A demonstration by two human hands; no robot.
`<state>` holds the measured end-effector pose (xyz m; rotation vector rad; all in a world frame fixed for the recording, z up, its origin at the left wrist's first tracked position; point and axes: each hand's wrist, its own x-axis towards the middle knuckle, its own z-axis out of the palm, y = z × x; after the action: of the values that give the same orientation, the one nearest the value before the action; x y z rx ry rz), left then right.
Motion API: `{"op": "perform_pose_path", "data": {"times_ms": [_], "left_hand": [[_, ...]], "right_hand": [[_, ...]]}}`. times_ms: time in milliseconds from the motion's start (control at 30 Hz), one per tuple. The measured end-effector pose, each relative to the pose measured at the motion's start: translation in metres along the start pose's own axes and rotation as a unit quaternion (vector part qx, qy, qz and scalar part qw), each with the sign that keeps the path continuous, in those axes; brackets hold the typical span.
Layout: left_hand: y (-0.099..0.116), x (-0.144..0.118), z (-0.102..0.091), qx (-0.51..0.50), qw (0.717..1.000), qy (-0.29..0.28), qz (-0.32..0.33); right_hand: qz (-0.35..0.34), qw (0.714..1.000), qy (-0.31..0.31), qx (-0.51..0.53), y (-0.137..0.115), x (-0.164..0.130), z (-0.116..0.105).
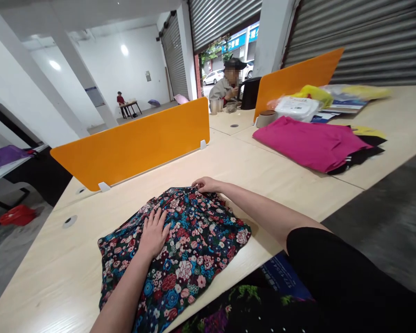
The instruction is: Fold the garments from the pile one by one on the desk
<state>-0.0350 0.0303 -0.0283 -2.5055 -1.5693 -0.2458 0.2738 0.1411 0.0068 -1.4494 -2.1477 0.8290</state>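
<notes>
A dark garment with a dense floral print [185, 259] lies spread on the pale wooden table [239, 171], its near end reaching the front edge. My left hand [155, 233] rests flat on its left part, fingers stretched out. At the garment's far edge, my right hand [206, 185] has its fingers closed on the cloth. Whether the garment is a skirt or a top, I cannot tell.
An orange divider [135, 138] stands behind the garment, and a second orange panel [298, 83] rises at the back right. Folded pink cloth [308, 141] lies on the right, near plastic bags [298, 106]. A person in a cap [225, 85] sits beyond.
</notes>
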Motion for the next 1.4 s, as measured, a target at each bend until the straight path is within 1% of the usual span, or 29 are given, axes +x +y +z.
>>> {"op": "perform_pose_path", "data": {"times_ms": [67,100,233,300,367,433,467,533,600,667,733,833,900,967,1033,1100,1133,1200,1267,1300,1333,1400], "left_hand": [[0.000,-0.001,-0.001,0.003,1.000,-0.004,-0.001],[0.000,-0.001,-0.002,0.003,1.000,-0.005,-0.001],[0.001,-0.002,-0.004,0.000,1.000,-0.004,-0.003],[0.002,-0.002,-0.004,-0.002,1.000,-0.003,-0.003],[0.002,-0.002,-0.003,-0.002,1.000,0.000,-0.004],[0.001,-0.002,-0.002,0.000,1.000,0.000,-0.007],[0.001,-0.002,-0.002,0.001,1.000,0.000,-0.008],[0.001,-0.002,-0.002,0.002,1.000,0.003,-0.007],[0.001,-0.003,-0.002,0.001,1.000,0.009,-0.005],[0.002,-0.003,-0.001,-0.002,1.000,0.009,-0.007],[0.002,-0.002,-0.002,-0.004,1.000,0.006,-0.008],[0.003,-0.002,-0.003,-0.007,1.000,0.001,-0.012],[0.004,-0.002,-0.004,-0.010,1.000,-0.009,-0.018],[0.005,-0.002,-0.006,-0.012,1.000,-0.018,-0.021],[0.006,-0.002,-0.007,-0.016,0.999,-0.019,-0.021],[0.006,-0.002,-0.007,-0.020,0.999,-0.018,-0.023],[0.006,-0.002,-0.007,-0.023,0.999,-0.018,-0.027],[0.005,-0.002,-0.006,-0.032,0.999,-0.018,-0.035],[0.004,-0.002,-0.005,-0.048,0.998,-0.011,-0.038],[0.004,-0.002,-0.005,-0.059,0.998,-0.002,-0.038],[0.004,-0.002,-0.004,-0.070,0.997,0.008,-0.037],[0.004,-0.002,-0.002,-0.090,0.995,0.033,-0.035]], "right_hand": [[-0.011,0.998,-0.005,-0.063,-0.004,0.003,0.001],[-0.014,0.996,0.005,-0.090,-0.006,0.004,0.001],[-0.006,0.985,0.093,-0.145,-0.008,0.002,-0.006],[-0.008,0.972,0.147,-0.182,-0.009,0.001,-0.013],[-0.004,0.953,0.203,-0.223,-0.008,0.001,-0.020],[0.037,0.943,0.235,-0.233,-0.007,0.003,-0.026],[0.069,0.943,0.236,-0.223,-0.006,0.004,-0.027],[0.131,0.946,0.216,-0.201,-0.005,0.005,-0.027],[0.163,0.952,0.180,-0.187,-0.004,0.003,-0.022],[0.161,0.960,0.148,-0.175,-0.006,-0.002,-0.013],[0.136,0.967,0.124,-0.177,-0.012,-0.007,-0.004],[0.108,0.968,0.107,-0.200,-0.022,-0.011,0.006],[0.112,0.966,0.111,-0.204,-0.027,-0.011,0.008],[0.127,0.960,0.140,-0.206,-0.026,-0.012,0.005],[0.169,0.944,0.193,-0.210,-0.019,-0.015,-0.001],[0.230,0.923,0.221,-0.215,-0.008,-0.020,-0.006],[0.255,0.917,0.219,-0.217,-0.003,-0.023,-0.009],[0.280,0.914,0.193,-0.222,0.002,-0.028,-0.013],[0.279,0.913,0.186,-0.234,-0.002,-0.031,-0.015],[0.267,0.914,0.187,-0.242,-0.007,-0.030,-0.016],[0.245,0.919,0.183,-0.248,-0.015,-0.027,-0.017],[0.182,0.938,0.154,-0.251,-0.035,-0.017,-0.015]]}}
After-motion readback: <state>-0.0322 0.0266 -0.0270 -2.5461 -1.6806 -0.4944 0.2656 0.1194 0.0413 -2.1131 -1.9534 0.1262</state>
